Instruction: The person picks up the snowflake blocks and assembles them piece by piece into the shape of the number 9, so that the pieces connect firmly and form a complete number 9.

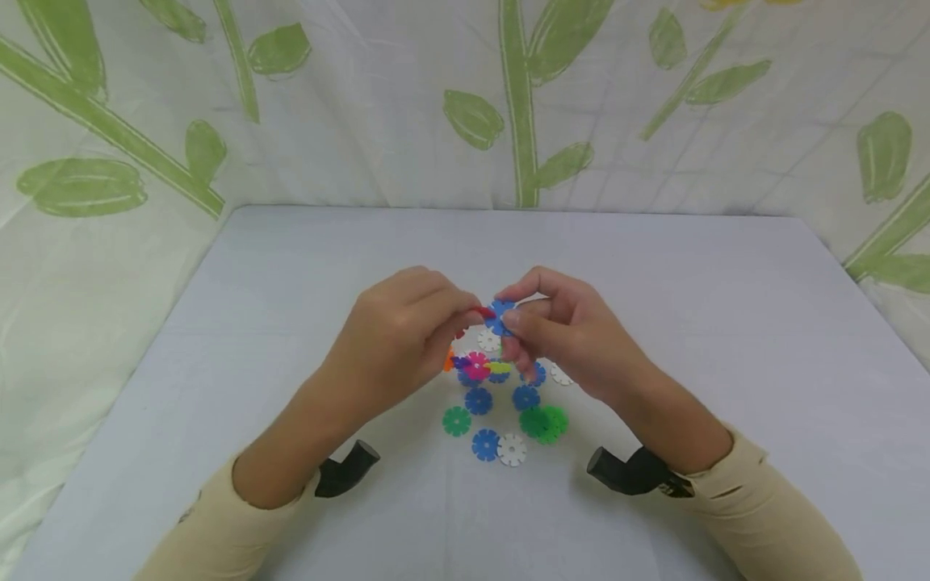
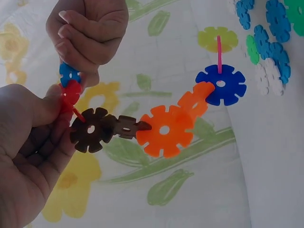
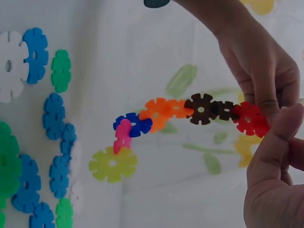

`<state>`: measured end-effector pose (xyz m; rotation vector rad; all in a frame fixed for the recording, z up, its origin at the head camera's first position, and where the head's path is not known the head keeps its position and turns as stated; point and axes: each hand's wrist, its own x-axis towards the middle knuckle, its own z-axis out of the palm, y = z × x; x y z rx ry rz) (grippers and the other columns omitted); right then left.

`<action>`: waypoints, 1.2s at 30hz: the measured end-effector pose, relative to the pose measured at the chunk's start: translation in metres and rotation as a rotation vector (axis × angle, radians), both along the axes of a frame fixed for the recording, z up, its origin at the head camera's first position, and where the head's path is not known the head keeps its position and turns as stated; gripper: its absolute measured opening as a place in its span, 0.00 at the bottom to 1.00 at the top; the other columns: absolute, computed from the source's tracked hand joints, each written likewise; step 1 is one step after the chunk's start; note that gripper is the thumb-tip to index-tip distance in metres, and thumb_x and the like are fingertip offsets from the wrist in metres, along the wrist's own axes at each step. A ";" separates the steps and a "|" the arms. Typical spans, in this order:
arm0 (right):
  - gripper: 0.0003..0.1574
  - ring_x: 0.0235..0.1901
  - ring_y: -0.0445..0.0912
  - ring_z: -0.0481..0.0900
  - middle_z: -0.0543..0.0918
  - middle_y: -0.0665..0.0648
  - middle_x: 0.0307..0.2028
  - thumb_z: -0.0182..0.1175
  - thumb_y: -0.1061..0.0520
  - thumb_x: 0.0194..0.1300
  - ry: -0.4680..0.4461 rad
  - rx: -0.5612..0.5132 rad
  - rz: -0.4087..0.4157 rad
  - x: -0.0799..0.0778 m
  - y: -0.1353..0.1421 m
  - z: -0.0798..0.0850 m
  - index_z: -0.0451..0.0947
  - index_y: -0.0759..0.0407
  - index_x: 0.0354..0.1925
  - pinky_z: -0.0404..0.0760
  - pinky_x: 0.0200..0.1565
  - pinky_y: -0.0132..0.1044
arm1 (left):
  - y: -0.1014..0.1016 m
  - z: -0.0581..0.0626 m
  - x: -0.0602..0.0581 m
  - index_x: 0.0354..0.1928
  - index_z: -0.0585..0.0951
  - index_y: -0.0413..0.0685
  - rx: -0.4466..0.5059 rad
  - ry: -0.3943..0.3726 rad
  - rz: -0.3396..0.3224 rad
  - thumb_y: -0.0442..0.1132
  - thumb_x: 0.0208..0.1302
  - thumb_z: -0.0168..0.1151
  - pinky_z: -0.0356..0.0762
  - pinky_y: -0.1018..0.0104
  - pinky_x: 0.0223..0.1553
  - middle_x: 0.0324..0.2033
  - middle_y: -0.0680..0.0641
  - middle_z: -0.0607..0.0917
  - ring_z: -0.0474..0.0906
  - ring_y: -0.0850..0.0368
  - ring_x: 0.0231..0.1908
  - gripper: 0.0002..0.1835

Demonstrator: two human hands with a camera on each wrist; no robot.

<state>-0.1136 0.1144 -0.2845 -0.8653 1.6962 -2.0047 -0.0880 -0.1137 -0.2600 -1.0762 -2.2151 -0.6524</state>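
My left hand [image 1: 395,339] pinches a red notched disc [image 2: 71,92] at the end of a chain of interlocking plastic discs. My right hand [image 1: 577,335] pinches a blue notched disc [image 1: 498,317] against that red one; whether their slots are fully joined, I cannot tell. From the red end the chain hangs over the table through brown discs [image 3: 201,109], orange discs [image 2: 165,130], a dark blue disc [image 2: 222,84], a pink disc [image 3: 123,135] and a yellow disc [image 3: 113,164]. Fingers hide part of the red and blue discs.
Loose discs lie on the white table [image 1: 291,266] beneath and in front of my hands: several blue discs [image 1: 479,401], green discs [image 1: 456,421] and white discs [image 1: 512,449]. Behind the table hangs a pale curtain [image 1: 392,97] with green leaves.
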 end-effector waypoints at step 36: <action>0.21 0.30 0.38 0.74 0.76 0.41 0.26 0.77 0.42 0.54 0.615 1.242 0.238 0.021 -0.034 -0.035 0.81 0.51 0.39 0.76 0.33 0.29 | -0.017 0.011 -0.001 0.56 0.82 0.44 0.115 -0.460 -0.079 0.40 0.60 0.74 0.80 0.68 0.31 0.43 0.53 0.85 0.77 0.63 0.36 0.22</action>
